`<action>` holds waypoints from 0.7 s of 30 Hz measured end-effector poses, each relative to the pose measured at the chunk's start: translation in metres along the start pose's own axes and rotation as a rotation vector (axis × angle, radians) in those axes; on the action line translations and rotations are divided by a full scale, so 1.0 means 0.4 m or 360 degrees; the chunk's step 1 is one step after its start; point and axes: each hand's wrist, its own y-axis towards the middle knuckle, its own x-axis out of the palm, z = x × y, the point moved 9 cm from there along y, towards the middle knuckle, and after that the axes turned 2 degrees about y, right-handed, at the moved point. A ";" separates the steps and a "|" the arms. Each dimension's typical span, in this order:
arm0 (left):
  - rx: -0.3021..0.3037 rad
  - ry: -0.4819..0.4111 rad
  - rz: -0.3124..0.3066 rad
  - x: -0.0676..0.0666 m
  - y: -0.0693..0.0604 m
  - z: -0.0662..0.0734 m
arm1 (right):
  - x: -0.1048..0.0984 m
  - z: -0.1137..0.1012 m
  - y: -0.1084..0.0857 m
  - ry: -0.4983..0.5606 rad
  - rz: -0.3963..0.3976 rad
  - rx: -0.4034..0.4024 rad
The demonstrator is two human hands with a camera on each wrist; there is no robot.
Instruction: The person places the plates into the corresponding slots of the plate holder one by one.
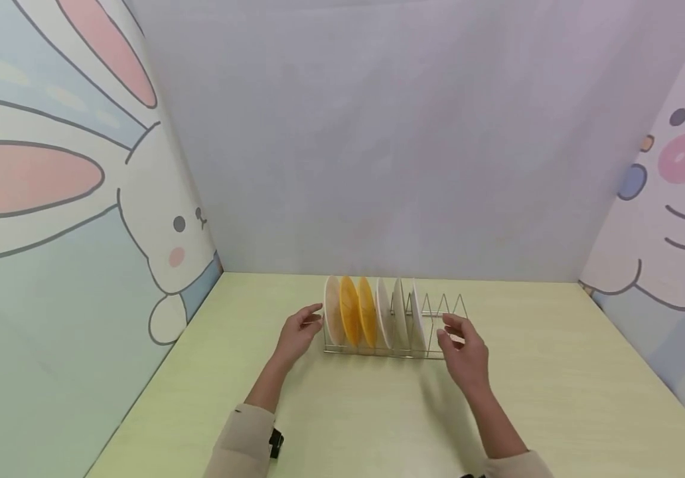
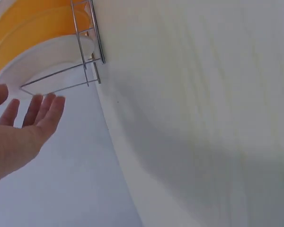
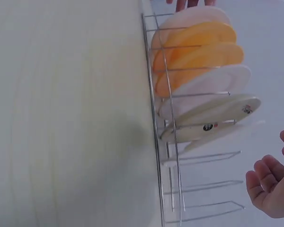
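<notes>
A wire dish rack (image 1: 402, 356) stands on the table, with several plates upright in its slots. From the left come a pale pinkish-white plate (image 1: 332, 315), two orange plates (image 1: 350, 318), a white plate (image 1: 382, 309), a cream plate (image 3: 217, 118) with small printed marks, and another white plate (image 1: 417, 318). My left hand (image 1: 297, 335) is at the rack's left end, fingers extended close to the wire; whether they touch is unclear. Beside the slots at the right end, my right hand (image 1: 466, 355) hovers with loosely bent fingers, holding nothing.
The light yellow-green table (image 1: 557, 385) extends on both sides of the rack. A pale backdrop (image 1: 378, 133) rises behind it, and cartoon-printed panels (image 1: 79, 318) flank the table. Wire dividers at the rack's right end hold no plates.
</notes>
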 end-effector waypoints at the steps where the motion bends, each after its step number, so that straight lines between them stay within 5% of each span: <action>1: 0.0013 0.0019 0.0036 -0.002 -0.010 0.006 | -0.014 -0.002 0.001 -0.0041 0.0000 -0.0066; 4: 0.0007 -0.0008 0.0071 0.003 -0.035 0.014 | -0.043 0.003 0.007 -0.0144 -0.0031 -0.0209; 6: -0.0020 -0.0084 -0.0003 0.018 -0.049 0.015 | -0.052 0.019 0.013 -0.0203 -0.0101 -0.0204; 13: -0.0139 -0.0254 -0.0408 0.083 -0.096 0.024 | -0.014 0.132 0.004 -0.0123 -0.0719 0.0335; 21: -0.0103 -0.0309 -0.0547 0.099 -0.094 0.023 | -0.003 0.137 -0.017 0.0025 -0.0868 0.0434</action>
